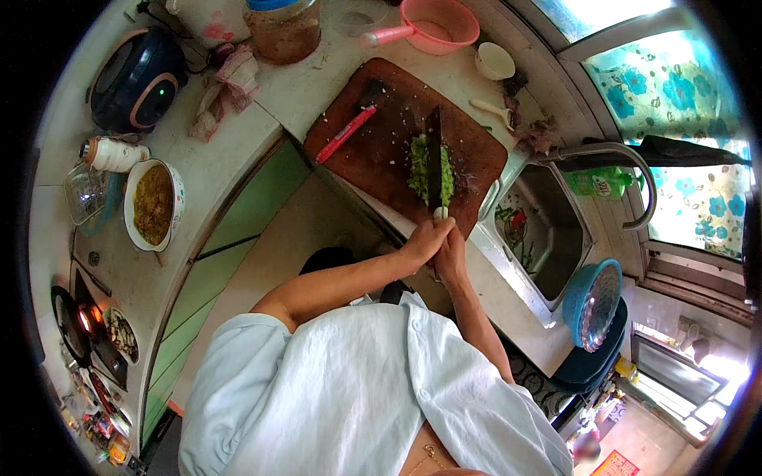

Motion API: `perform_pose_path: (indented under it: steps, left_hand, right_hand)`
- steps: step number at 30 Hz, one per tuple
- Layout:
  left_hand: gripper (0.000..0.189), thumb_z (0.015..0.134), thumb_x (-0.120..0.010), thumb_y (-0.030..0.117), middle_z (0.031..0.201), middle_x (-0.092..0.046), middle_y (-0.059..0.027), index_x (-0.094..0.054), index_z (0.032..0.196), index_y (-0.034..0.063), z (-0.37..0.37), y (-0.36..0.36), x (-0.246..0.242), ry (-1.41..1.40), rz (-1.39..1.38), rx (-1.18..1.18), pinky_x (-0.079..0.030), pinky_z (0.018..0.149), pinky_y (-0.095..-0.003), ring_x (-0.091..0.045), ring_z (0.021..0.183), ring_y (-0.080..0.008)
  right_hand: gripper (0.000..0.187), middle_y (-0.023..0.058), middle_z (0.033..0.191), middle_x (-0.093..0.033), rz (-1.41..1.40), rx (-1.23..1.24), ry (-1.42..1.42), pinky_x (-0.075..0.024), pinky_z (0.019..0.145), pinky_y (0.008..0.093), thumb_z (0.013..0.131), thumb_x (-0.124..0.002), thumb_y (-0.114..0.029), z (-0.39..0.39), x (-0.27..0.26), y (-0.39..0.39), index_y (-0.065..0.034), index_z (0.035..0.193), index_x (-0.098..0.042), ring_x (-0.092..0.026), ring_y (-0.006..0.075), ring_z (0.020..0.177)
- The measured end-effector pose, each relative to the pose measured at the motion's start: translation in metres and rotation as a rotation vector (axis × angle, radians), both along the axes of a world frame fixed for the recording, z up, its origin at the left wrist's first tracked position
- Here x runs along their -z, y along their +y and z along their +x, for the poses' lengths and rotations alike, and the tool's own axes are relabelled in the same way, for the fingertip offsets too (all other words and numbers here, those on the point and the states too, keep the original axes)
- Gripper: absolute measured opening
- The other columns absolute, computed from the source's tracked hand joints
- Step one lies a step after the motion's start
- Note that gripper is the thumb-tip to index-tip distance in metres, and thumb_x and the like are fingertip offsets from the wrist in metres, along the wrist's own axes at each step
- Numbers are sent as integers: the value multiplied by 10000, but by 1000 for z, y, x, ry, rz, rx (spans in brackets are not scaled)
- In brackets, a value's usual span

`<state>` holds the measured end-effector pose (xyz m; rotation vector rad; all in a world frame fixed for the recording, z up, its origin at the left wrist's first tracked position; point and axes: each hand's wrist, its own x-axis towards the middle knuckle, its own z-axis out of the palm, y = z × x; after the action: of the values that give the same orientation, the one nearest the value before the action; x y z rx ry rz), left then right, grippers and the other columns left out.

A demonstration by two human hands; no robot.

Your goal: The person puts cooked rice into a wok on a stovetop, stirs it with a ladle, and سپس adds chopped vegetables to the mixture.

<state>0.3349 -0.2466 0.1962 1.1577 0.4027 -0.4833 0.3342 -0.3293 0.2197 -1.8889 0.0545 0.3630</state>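
A dark-bladed kitchen knife (436, 157) points away from me over a brown wooden cutting board (476, 143). Finely chopped green vegetable (419, 169) lies on both sides of the blade. My left hand (425, 239) and my right hand (451, 253) are together at the near edge of the board, closed around the knife's pale handle (440, 212); the fingers overlap and are partly hidden. A slim red object (346, 135) lies diagonally on the board's left part, with small pale bits scattered around it.
Right of the board is a steel sink (550, 238) with a curved faucet (646, 184); a blue basin (574, 303) stands beyond. A pink strainer or ladle (440, 27), white bowl (495, 61) and jar (283, 33) stand behind. Left are a rice cooker (137, 83), food bowl (153, 205) and lit stove (89, 318).
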Motion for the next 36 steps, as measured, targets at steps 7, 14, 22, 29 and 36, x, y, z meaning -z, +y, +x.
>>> perform_pose_path:
  steps: [7,14,22,29,36]
  left_hand:
    - [423,864,-437,421,819,-562,-76,-555,865,15,2,-10,12,-17,66,117,-427,678,-322,-532,788,-158]
    - [405,867,-440,399,863,-553,-77,-528,936,11,-2,-19,4,-61,101,60,-421,705,-316,-515,815,-153]
    - [413,865,-453,395,857,-549,-77,-522,957,-2,-1,-16,2,-108,18,132,-425,690,-323,-514,818,-150]
    - [436,864,-459,405,826,-575,-90,-547,921,-18,-4,-4,-9,-73,44,79,-431,659,-320,-538,779,-164]
    - [509,825,-483,431,796,-600,-188,-556,904,-66,-3,0,-2,-56,46,16,-457,651,-350,-580,736,-224]
  right_hand:
    - [173,42,666,-511,-8,-8,-2,-363,427,269,900,-428,-185,-3,0,-11,-22,940,-471,-463,107,525]
    - [184,26,594,-476,50,83,131,-317,351,257,916,-401,-216,-7,-7,-16,-40,933,-450,-426,98,424]
    - [212,31,590,-475,37,79,216,-321,348,255,925,-388,-244,-7,-14,-17,-40,934,-449,-431,99,419]
    - [207,7,618,-483,56,43,-66,-323,362,235,923,-404,-234,-6,14,-14,-49,886,-490,-433,85,442]
    - [187,38,671,-507,48,15,138,-339,387,251,918,-416,-226,-3,3,-5,-46,930,-464,-451,97,479]
